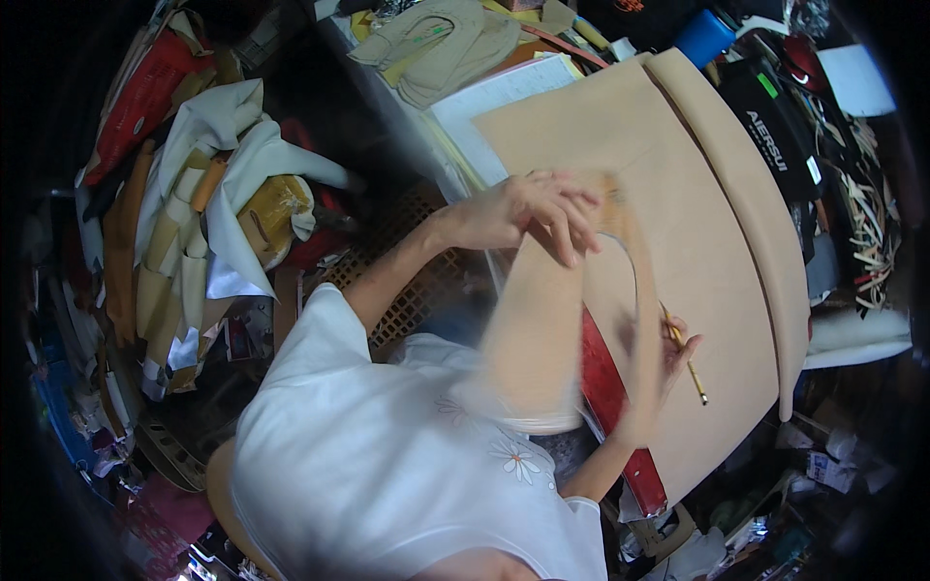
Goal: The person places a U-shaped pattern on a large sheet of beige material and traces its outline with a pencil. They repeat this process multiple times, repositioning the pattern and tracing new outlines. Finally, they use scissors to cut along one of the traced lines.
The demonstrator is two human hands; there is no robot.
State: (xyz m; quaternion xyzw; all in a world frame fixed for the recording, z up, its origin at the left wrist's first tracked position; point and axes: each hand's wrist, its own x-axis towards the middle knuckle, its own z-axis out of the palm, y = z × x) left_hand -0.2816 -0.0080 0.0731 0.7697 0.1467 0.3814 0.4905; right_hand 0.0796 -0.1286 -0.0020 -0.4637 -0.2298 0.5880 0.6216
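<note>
A U-shaped tan pattern piece [533, 339], blurred by motion, is raised over a large tan sheet that looks like leather [717, 290]. My left hand [542, 213] grips its upper bend, fingers over the edge and thumb hidden. One leg of the piece is broad and hangs before my white shirt; the other is narrow and passes in front of my right wrist. A yellow pencil [693, 373] sits in my right hand [678, 349], its eraser end toward the lower right. Whether that hand also touches the narrow leg is hidden.
Along the sheet's far right side lies a rolled edge [736, 194]. A red strip [605, 378] runs along its near edge. Grey cut patterns [446, 48] and white paper [504, 102] lie at the back. Rolled material [194, 213] is heaped at left, beside a brown slatted basket [412, 247].
</note>
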